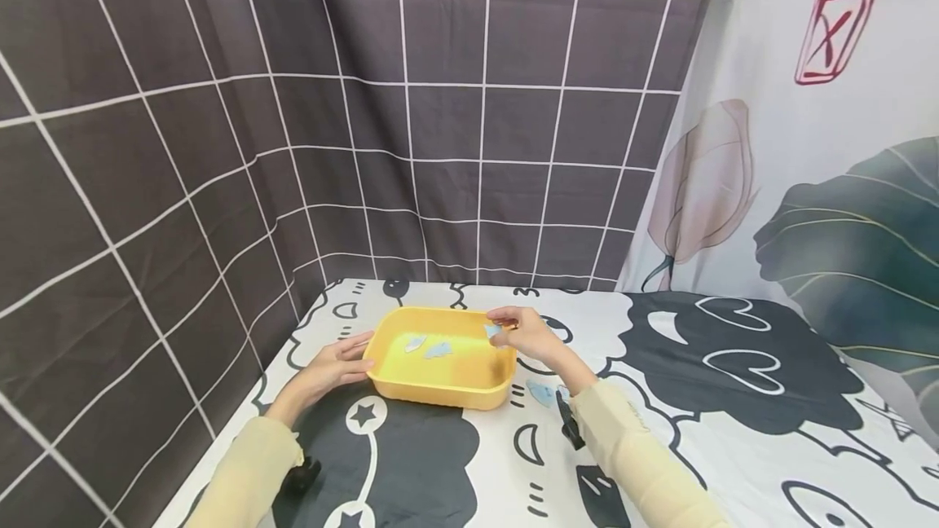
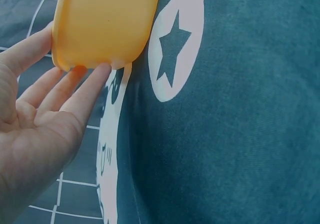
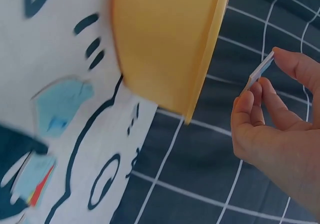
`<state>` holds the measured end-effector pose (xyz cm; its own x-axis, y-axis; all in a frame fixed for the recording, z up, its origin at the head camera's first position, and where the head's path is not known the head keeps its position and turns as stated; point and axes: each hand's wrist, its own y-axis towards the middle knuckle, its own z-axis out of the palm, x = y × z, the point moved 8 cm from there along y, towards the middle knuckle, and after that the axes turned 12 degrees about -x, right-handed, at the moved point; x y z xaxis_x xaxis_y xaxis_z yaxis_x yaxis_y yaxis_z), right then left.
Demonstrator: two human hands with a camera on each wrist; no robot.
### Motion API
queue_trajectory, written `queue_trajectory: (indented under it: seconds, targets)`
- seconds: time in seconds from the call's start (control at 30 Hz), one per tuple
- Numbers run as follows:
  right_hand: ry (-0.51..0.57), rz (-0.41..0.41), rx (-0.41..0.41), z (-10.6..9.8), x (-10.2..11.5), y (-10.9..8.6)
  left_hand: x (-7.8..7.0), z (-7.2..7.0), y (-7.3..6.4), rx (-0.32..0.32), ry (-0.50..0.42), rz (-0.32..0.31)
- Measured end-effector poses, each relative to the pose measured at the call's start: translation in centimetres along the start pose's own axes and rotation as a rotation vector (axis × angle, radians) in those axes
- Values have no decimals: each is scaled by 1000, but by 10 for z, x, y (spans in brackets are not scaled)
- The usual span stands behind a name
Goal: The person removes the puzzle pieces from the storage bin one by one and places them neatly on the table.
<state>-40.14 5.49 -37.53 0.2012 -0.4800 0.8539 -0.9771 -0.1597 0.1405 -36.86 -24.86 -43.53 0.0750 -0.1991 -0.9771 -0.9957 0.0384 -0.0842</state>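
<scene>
My left hand (image 1: 333, 365) touches the left end of a yellow plastic tray (image 1: 440, 393) with mostly straight fingers (image 2: 90, 91). Above the tray's right end, my right hand (image 1: 528, 335) pinches a thin, light blue flat piece (image 3: 261, 70) between thumb and fingertips. The right wrist view shows that piece nearly edge-on, apart from the tray wall. Inside the tray lie a small pale blue piece (image 1: 415, 343) and a larger blue piece (image 1: 438, 349). On the cloth right of the tray rest another blue piece (image 3: 61, 106) and one with a red and yellow stripe (image 3: 36, 179).
A black-and-white patterned cloth (image 1: 734, 463) covers the surface. Behind it and to the left hangs a dark curtain with white grid lines (image 1: 447, 121). At the right is a white curtain with printed leaves and a flower (image 1: 704, 186). A dark object (image 1: 568, 422) shows beside the right sleeve.
</scene>
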Motion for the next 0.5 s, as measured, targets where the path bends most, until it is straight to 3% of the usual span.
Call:
queue_trajectory:
  seconds: [0.5]
  targets:
    - [-73,-1,-85,-63,-46,-24,-6,3,-5,-8,23,13]
